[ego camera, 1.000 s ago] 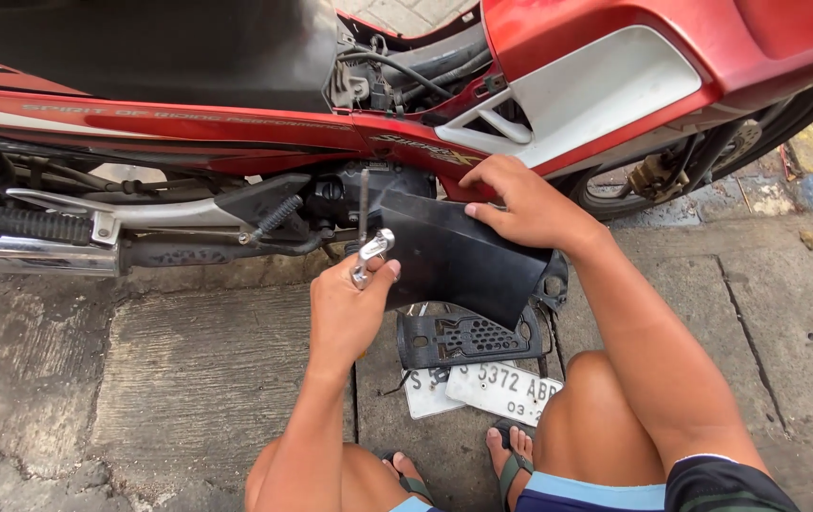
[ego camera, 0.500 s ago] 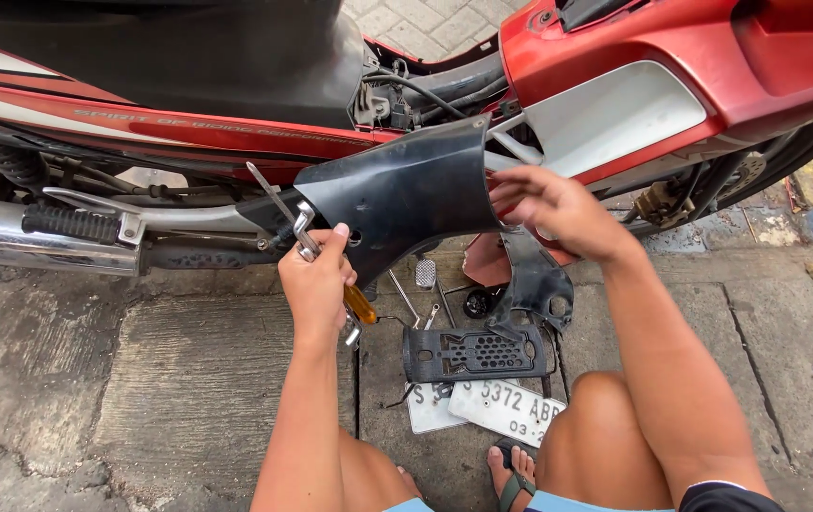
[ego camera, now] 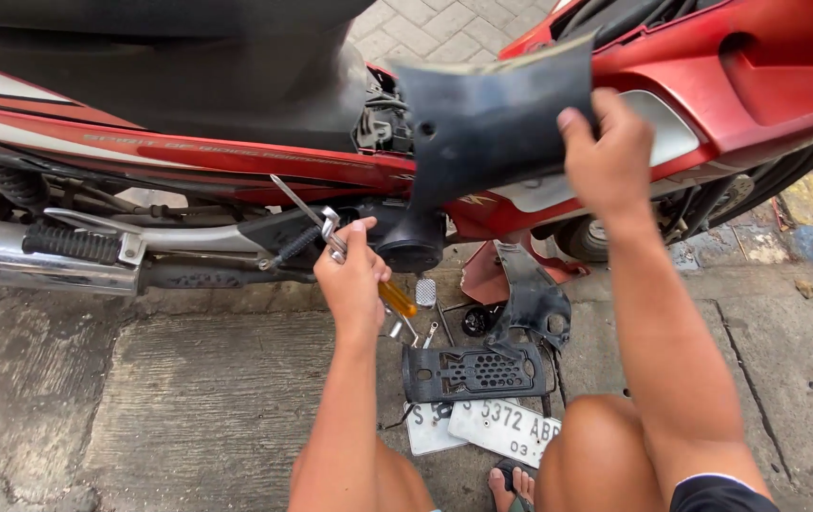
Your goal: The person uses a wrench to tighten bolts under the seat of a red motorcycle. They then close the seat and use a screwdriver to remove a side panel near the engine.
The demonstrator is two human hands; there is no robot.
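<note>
I crouch beside a red motorcycle [ego camera: 757, 76] lying close in front of me. My right hand [ego camera: 606, 156] grips the edge of a black plastic cover panel [ego camera: 492, 118] and holds it up in front of the bike's red bodywork. My left hand [ego camera: 354, 280] is closed around metal tools: a wrench [ego camera: 307, 216] pointing up and left, and a screwdriver with an amber handle [ego camera: 395, 296] pointing down and right. The left hand sits just below the bike's frame, near a black round part [ego camera: 411, 248].
On the concrete below lie a black grated plate [ego camera: 478, 372], a black bracket [ego camera: 532, 301], a red plastic piece [ego camera: 482, 280], loose small metal tools, and two white number plates [ego camera: 501, 429]. The chrome exhaust [ego camera: 36, 261] runs along the left. My knees and a sandalled foot are at the bottom.
My right hand has lifted the black panel up and away from the lower frame to the height of the seat. My left hand stayed low with the tools and shifted slightly right.
</note>
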